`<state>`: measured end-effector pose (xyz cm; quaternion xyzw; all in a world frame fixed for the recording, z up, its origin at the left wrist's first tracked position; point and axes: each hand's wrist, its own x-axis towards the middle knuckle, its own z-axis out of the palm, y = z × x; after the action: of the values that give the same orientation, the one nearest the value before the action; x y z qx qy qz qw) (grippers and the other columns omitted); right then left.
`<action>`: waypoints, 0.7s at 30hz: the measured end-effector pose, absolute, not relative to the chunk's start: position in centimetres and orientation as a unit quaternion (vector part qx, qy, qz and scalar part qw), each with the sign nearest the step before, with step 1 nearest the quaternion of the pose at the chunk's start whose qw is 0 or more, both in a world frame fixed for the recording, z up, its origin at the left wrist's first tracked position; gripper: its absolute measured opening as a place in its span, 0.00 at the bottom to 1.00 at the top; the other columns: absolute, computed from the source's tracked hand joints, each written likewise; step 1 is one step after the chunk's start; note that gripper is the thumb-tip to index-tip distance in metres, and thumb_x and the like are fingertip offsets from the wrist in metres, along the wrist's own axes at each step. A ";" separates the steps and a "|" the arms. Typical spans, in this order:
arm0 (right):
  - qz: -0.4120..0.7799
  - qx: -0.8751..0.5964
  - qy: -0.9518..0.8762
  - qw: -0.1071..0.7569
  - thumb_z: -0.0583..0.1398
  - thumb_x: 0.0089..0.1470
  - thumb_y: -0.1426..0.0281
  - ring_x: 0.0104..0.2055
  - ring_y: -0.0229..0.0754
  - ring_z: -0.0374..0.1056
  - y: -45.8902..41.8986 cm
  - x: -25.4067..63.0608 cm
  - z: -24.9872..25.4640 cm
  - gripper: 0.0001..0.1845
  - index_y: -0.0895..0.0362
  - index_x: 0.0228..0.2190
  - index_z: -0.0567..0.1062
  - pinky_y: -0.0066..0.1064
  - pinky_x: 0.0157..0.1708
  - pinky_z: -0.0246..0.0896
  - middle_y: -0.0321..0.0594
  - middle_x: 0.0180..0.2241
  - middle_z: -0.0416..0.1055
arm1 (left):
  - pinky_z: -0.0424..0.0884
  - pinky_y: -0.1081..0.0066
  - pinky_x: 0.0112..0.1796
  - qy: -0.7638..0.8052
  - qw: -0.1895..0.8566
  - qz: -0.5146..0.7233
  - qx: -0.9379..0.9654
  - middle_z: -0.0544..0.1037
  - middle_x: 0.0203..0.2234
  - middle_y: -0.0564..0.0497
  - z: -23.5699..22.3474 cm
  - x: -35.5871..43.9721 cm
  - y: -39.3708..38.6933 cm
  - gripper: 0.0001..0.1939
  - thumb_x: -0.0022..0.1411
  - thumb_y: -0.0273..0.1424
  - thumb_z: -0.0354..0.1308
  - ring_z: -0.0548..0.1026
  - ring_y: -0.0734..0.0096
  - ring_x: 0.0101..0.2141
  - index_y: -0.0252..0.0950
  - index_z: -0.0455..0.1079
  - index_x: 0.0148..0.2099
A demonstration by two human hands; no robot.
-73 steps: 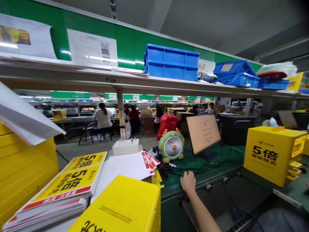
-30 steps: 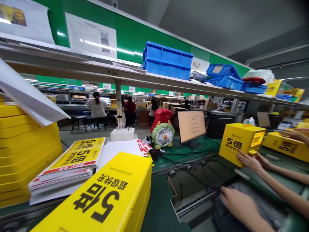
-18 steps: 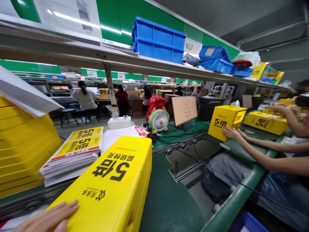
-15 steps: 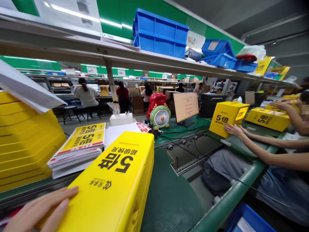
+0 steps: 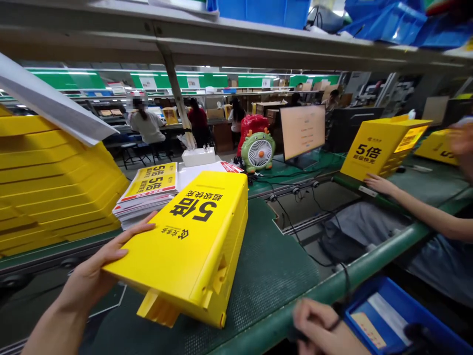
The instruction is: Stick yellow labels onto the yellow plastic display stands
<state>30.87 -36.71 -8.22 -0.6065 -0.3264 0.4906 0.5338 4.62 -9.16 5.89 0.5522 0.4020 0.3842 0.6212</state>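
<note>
A yellow box-shaped casing (image 5: 192, 231) with large black "5倍" print lies tilted across the green mat in front of me. My left hand (image 5: 99, 261) grips its near left edge, with the fingers over the printed face. A yellow flap (image 5: 158, 308) sticks out at the near end, and openings show along the right side. At the lower right, my right hand (image 5: 314, 323) is apart from the casing, by the bench's front edge. Its fingers are curled and slightly blurred, with something dark beneath them that I cannot make out.
Stacked yellow sheets or panels (image 5: 48, 182) and printed labels (image 5: 150, 182) stand at left. Behind are a green fan (image 5: 260, 152) and a monitor (image 5: 305, 133). A blue bin (image 5: 399, 315) sits lower right. A co-worker's hand (image 5: 382, 185) touches another yellow casing (image 5: 377, 148).
The view has tipped downward. My left hand now grips the casing's edge, and the casing's near end shows. My right hand has come into view beside the blue bin.
</note>
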 end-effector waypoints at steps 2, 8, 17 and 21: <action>0.530 -0.502 -0.293 0.617 0.66 0.43 0.61 0.25 0.39 0.71 -32.7 28.5 -7.4 0.17 0.57 0.25 0.66 0.28 0.26 0.64 0.31 0.22 0.67 | 0.36 0.37 0.55 0.410 0.626 0.406 0.524 0.69 0.53 0.52 6.0 5.2 -10.0 0.23 0.47 0.39 0.56 0.52 0.32 0.56 0.29 0.69 0.43; 0.360 -0.479 -0.327 0.731 0.67 0.41 0.71 0.33 0.40 0.70 -24.8 23.5 -5.4 0.07 0.55 0.27 0.75 0.30 0.34 0.66 0.36 0.30 0.73 | 0.29 0.43 0.58 0.405 0.641 0.457 0.466 0.66 0.55 0.50 6.4 6.8 -11.2 0.19 0.46 0.35 0.57 0.46 0.33 0.58 0.29 0.66 0.39; 0.273 -0.520 -0.367 0.721 0.69 0.35 0.74 0.27 0.40 0.70 -23.0 22.7 -4.8 0.09 0.50 0.24 0.80 0.29 0.29 0.63 0.36 0.25 0.78 | 0.31 0.48 0.59 0.466 0.641 0.469 0.390 0.77 0.36 0.49 5.8 7.2 -10.8 0.26 0.42 0.38 0.57 0.45 0.40 0.60 0.35 0.68 0.46; 0.309 -0.517 -0.341 0.722 0.69 0.33 0.74 0.25 0.39 0.71 -22.5 23.2 -4.5 0.08 0.51 0.22 0.80 0.27 0.26 0.64 0.35 0.23 0.77 | 0.33 0.45 0.58 0.451 0.656 0.458 0.396 0.76 0.40 0.47 5.4 7.1 -10.7 0.33 0.40 0.38 0.56 0.52 0.36 0.57 0.35 0.66 0.51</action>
<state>23.16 -22.54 -4.53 -0.5172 -0.3408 0.3087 0.7219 7.12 -10.72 5.41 0.3957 0.4507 0.4582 0.6561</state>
